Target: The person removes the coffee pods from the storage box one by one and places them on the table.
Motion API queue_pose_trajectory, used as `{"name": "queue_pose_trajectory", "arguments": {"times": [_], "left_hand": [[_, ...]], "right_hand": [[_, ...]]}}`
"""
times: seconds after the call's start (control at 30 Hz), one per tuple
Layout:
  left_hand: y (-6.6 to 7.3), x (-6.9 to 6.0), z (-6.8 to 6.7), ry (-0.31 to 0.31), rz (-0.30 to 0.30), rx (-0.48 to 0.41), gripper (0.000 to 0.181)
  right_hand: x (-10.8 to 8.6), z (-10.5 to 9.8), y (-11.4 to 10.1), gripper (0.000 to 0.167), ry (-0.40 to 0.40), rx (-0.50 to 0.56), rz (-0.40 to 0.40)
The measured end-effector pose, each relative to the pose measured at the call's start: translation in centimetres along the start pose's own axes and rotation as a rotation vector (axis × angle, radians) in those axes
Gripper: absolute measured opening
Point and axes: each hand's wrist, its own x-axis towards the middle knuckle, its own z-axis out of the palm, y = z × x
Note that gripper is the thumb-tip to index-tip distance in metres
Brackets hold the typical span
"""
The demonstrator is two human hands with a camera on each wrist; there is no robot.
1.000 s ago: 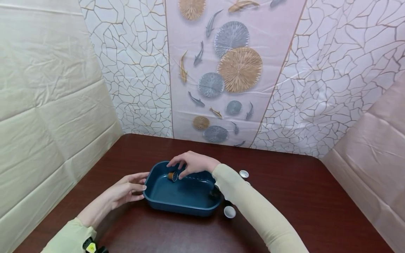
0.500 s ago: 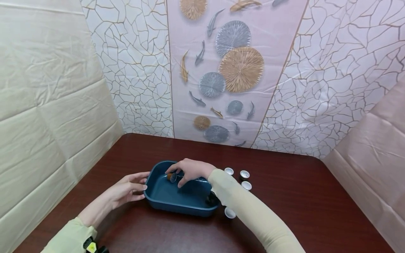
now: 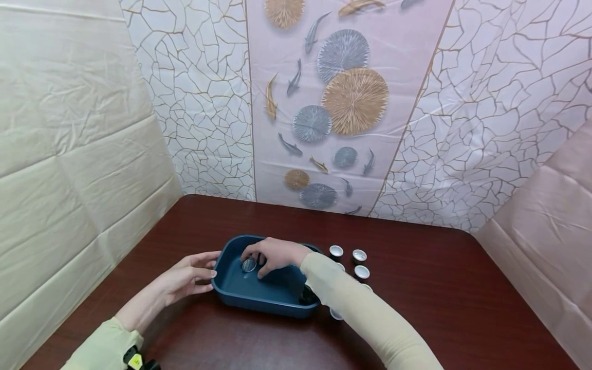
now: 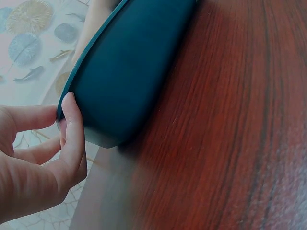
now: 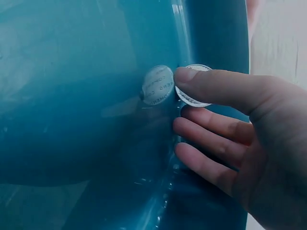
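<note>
A dark blue tub (image 3: 265,303) stands on the table, tilted a little in view. My left hand (image 3: 191,275) grips its left corner, thumb at the rim and fingers against the outer wall, as the left wrist view also shows. Inside the tub, near its far left corner, lies a small coffee capsule (image 3: 248,265) with its round foil lid facing me. My right hand (image 3: 275,254) reaches down over it, fingertips beside it and thumb a little apart in the head view. In the right wrist view the thumb partly covers the lid (image 5: 199,98); the capsule's body is hidden.
Several capsules (image 3: 362,272) with pale lids stand on the dark wooden table (image 3: 416,298) right of the tub, some behind the right sleeve (image 3: 365,308). A black device (image 3: 307,295) shows below that sleeve. Patterned cloth (image 3: 194,103) hangs behind the table.
The right hand has moved slightly down and left inside the tub. The capsule has turned from its side so its lid faces up more. The left hand stays at the corner.
</note>
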Motion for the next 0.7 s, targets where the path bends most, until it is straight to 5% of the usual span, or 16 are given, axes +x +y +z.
{"name": "queue_pose_trajectory", "arguments": {"times": [0.37, 0.7], "left_hand": [[-0.01, 0.09, -0.1, -0.008, -0.001, -0.005, 0.07], [-0.02, 0.01, -0.08, -0.011, 0.0, -0.005, 0.071]], "right_hand": [[0.29, 0.36, -0.13, 0.046, 0.012, -0.095, -0.062], [0.31, 0.34, -0.19, 0.037, 0.01, -0.062, -0.118]]}}
